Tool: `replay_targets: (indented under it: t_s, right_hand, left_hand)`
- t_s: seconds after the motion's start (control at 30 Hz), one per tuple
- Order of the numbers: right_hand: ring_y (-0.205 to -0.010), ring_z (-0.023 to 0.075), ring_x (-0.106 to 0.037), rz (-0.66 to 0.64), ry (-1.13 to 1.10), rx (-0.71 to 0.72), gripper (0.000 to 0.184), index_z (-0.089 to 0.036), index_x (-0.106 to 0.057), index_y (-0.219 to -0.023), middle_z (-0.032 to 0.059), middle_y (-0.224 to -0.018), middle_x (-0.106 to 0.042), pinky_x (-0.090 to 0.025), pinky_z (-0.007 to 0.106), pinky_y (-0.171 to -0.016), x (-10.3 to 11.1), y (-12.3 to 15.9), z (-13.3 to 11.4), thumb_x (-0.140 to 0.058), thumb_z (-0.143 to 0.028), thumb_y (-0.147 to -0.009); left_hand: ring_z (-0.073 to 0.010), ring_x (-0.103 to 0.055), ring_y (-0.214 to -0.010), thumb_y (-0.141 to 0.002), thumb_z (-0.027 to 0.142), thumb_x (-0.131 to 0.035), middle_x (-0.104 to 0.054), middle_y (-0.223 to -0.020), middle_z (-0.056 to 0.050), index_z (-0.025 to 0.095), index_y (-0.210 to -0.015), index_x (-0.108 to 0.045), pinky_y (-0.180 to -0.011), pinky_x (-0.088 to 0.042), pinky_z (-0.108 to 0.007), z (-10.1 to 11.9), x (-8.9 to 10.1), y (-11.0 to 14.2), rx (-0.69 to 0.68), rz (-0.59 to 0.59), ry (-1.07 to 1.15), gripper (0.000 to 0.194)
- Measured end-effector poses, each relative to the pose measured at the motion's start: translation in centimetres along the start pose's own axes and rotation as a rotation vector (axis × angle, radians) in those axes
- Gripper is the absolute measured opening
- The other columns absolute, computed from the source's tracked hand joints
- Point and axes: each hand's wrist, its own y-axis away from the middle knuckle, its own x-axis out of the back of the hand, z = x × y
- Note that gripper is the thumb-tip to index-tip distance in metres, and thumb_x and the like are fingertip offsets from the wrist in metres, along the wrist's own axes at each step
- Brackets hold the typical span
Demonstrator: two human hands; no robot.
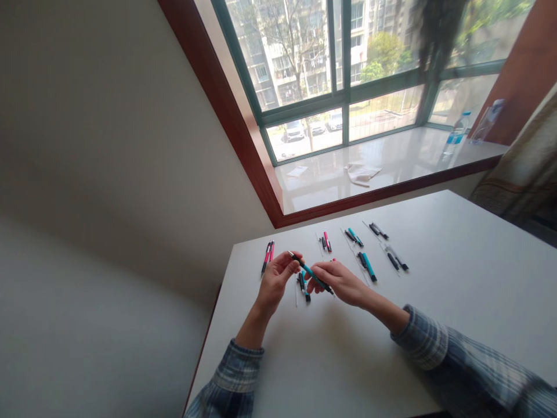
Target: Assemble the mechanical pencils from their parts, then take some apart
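Pink-and-black pens (268,257) at far left of white table (418,354), side by side; left hand (272,283) just right of them, raised over table, thumb and forefinger pinching the upper, silver-tipped end of teal-and-black pen (314,277); pen tilted, black end down to the right, between both hands; loose teal and black parts (303,287) on table below it; right hand (342,283) at pen's lower half, thumb and forefinger closed on barrel, other fingers curled, partly hidden; pink and black parts (325,241) beyond; then two teal-and-black sets, one farther (354,236), one nearer (366,267); clear-and-black sets rightmost, one farther (378,231), one nearer (397,259); bottles (456,134) on windowsill (404,159), upper right.
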Motion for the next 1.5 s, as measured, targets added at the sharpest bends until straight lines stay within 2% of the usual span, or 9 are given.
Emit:
replay_targets:
  t_s: [0.1, 0.2, 0.47, 0.73, 1.0, 1.2, 1.27, 1.37, 1.5]
  right_hand:
    - [-0.075, 0.0171, -0.064, 0.075, 0.031, 0.018, 0.038, -0.016, -0.066, -0.1, 0.0071, -0.088, -0.075, -0.05, 0.03, -0.07, 0.1, 0.0, 0.2, -0.064, -0.053, -0.094]
    - [-0.079, 0.0181, -0.065, 0.174, 0.117, 0.016, 0.036, -0.017, -0.067, -0.094, 0.0062, -0.089, -0.074, -0.049, 0.029, -0.07, 0.3, 0.0, 0.4, -0.074, -0.051, -0.086]
    - [-0.063, 0.015, -0.06, -0.006, -0.144, -0.091, 0.057, -0.014, -0.067, -0.089, 0.0064, -0.071, -0.071, -0.047, 0.03, -0.066, 0.1, -0.3, 0.7, -0.049, -0.067, -0.097]
    - [-0.071, 0.017, -0.062, 0.154, 0.111, 0.028, 0.038, -0.017, -0.067, -0.093, 0.0047, -0.075, -0.072, -0.047, 0.03, -0.069, 0.2, 0.0, -0.1, -0.066, -0.055, -0.093]
    - [-0.061, 0.0128, -0.056, -0.006, -0.247, -0.129, 0.049, -0.014, -0.068, -0.086, 0.0009, -0.066, -0.063, -0.043, 0.027, -0.065, -0.2, -0.1, -0.1, -0.068, -0.063, -0.087]
    - [-0.06, 0.0127, -0.059, -0.01, -0.174, -0.088, 0.05, -0.013, -0.074, -0.098, 0.0015, -0.064, -0.066, -0.044, 0.027, -0.063, 0.1, 0.0, -0.5, -0.065, -0.062, -0.091]
    - [-0.065, 0.0147, -0.062, 0.015, -0.149, -0.065, 0.053, -0.013, -0.072, -0.117, 0.0031, -0.069, -0.07, -0.047, 0.028, -0.064, 0.1, 0.1, -0.9, -0.067, -0.059, -0.091]
    - [-0.087, 0.0199, -0.069, 0.008, -0.186, -0.018, 0.071, -0.018, -0.051, -0.149, 0.0088, -0.094, -0.077, -0.051, 0.032, -0.075, 0.1, 0.2, -1.4, -0.072, -0.052, -0.09]
    - [-0.109, 0.0233, -0.067, -0.013, -0.227, 0.078, 0.059, -0.023, -0.058, -0.143, 0.0104, -0.113, -0.075, -0.052, 0.036, -0.088, 0.0, 0.2, -1.7, -0.072, -0.047, -0.091]
  left_hand:
    - [-0.0142, -0.058, -0.079, -0.084, 0.035, -0.078, -0.069, -0.096, -0.006, 0.016, -0.102, -0.075, -0.077, -0.049, -0.029, 0.1, 0.0, -0.1, -0.006, 0.03, -0.011, 0.025]
    - [-0.0135, -0.057, -0.077, -0.082, 0.034, -0.08, -0.068, -0.094, -0.005, 0.016, -0.099, -0.075, -0.075, -0.049, -0.028, 0.2, 0.0, -0.1, 0.001, 0.058, -0.018, 0.025]
    - [-0.0148, -0.058, -0.079, -0.082, 0.036, -0.08, -0.068, -0.091, -0.005, 0.016, -0.099, -0.076, -0.076, -0.049, -0.029, 0.0, 0.2, 0.0, -0.015, 0.03, 0.047, 0.027]
    - [-0.014, -0.057, -0.076, -0.082, 0.036, -0.081, -0.066, -0.084, -0.003, 0.016, -0.098, -0.076, -0.076, -0.048, -0.028, 0.2, 0.1, -0.3, -0.019, 0.072, 0.021, 0.026]
    - [-0.0118, -0.055, -0.072, -0.082, 0.036, -0.081, -0.064, -0.09, -0.004, 0.015, -0.093, -0.073, -0.069, -0.046, -0.026, 0.2, -0.2, 0.2, -0.038, 0.032, 0.142, 0.024]
    - [-0.0097, -0.056, -0.072, -0.081, 0.037, -0.083, -0.064, -0.09, -0.003, 0.015, -0.095, -0.072, -0.071, -0.048, -0.025, 0.7, -0.5, 0.1, 0.053, 0.04, 0.268, 0.028]
    - [-0.0082, -0.056, -0.071, -0.081, 0.037, -0.083, -0.064, -0.091, -0.002, 0.016, -0.097, -0.071, -0.072, -0.049, -0.024, 0.7, -0.4, 0.0, 0.109, 0.07, 0.329, 0.029]
    - [-0.0058, -0.054, -0.067, -0.081, 0.036, -0.083, -0.064, -0.09, 0.0, 0.017, -0.098, -0.07, -0.07, -0.049, -0.023, 0.4, 0.2, -0.2, 0.16, 0.149, 0.413, 0.028]
    - [-0.0058, -0.054, -0.066, -0.081, 0.035, -0.083, -0.063, -0.086, 0.001, 0.017, -0.098, -0.07, -0.069, -0.049, -0.023, 0.1, 0.9, -0.4, 0.21, 0.155, 0.475, 0.028]
